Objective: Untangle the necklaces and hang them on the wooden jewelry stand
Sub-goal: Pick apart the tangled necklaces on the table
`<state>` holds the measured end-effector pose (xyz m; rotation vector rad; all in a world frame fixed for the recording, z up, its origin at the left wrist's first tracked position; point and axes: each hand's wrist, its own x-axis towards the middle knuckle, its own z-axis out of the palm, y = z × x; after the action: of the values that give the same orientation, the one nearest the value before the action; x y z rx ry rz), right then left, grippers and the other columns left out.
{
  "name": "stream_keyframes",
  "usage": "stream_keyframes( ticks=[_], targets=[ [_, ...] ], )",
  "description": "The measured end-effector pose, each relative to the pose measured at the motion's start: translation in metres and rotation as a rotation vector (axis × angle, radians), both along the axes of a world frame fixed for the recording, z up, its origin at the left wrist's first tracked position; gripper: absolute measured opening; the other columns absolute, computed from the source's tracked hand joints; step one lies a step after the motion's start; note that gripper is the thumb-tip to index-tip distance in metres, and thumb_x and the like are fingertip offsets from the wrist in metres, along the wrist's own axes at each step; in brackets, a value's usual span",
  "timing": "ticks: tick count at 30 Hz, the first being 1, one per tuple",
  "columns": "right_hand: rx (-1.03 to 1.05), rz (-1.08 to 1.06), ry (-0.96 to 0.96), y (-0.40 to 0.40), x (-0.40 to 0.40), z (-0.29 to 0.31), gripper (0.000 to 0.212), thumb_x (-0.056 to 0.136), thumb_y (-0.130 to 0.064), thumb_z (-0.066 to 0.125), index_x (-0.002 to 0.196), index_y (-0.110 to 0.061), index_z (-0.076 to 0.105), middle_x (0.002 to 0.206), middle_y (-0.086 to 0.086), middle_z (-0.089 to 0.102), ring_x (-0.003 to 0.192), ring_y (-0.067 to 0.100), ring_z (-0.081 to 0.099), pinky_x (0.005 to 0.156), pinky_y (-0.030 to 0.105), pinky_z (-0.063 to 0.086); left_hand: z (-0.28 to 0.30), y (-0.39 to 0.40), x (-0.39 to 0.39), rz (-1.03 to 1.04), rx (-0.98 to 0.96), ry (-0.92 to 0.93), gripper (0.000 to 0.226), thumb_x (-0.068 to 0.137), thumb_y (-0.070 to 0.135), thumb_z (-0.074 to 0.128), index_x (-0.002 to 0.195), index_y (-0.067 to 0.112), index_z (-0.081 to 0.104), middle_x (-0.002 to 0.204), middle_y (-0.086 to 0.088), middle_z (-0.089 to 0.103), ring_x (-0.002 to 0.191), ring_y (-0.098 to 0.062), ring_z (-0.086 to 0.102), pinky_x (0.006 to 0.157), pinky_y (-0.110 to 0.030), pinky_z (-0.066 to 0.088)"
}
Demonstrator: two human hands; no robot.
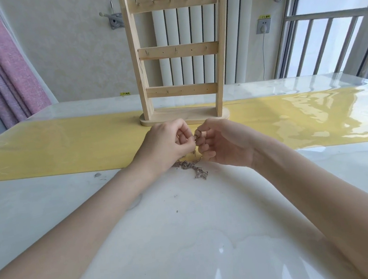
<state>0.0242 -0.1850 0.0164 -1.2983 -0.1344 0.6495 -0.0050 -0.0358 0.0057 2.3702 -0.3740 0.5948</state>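
A tangled heap of silver necklaces (193,167) lies on the table just below my hands, with a strand rising up between them. My left hand (167,143) pinches that strand with curled fingers. My right hand (220,141) faces it a finger's width away, its fingertips pinching the same chain. Right behind both hands, on the yellow runner, stands the wooden jewelry stand (178,52). It has three crossbars with small metal hooks, and nothing hangs on any hook.
The white glossy table (189,231) carries a yellow runner (63,149) across its far half. Behind it are a radiator, a wall socket (263,25) with a cord, a pink curtain (0,69) at left and a barred window (328,40) at right.
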Motion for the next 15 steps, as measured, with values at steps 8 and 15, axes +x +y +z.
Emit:
stream_keyframes(
  ticks=[8, 15],
  targets=[
    [-0.018, -0.031, -0.001, -0.0015, 0.0015, -0.0001, 0.012, 0.091, -0.009, 0.053, 0.08, -0.01, 0.049, 0.064, 0.002, 0.044, 0.053, 0.012, 0.04, 0.042, 0.017, 0.035, 0.0064, 0.0043, 0.0005, -0.16, -0.355, 0.081, 0.023, 0.088, 0.002, 0.058, 0.071, 0.018, 0.055, 0.067, 0.007, 0.053, 0.054, -0.005, 0.051, 0.051, -0.019, 0.043],
    [0.133, -0.042, -0.01, -0.0034, 0.0034, 0.0003, 0.014, 0.093, -0.003, 0.05, 0.082, -0.003, 0.058, 0.072, 0.008, 0.054, 0.059, 0.014, 0.054, 0.054, 0.017, 0.049, 0.0083, 0.0048, -0.0006, -0.242, -0.366, 0.179, 0.022, 0.09, 0.003, 0.057, 0.073, 0.017, 0.055, 0.057, 0.017, 0.056, 0.049, 0.0, 0.049, 0.051, -0.015, 0.043]
  ],
)
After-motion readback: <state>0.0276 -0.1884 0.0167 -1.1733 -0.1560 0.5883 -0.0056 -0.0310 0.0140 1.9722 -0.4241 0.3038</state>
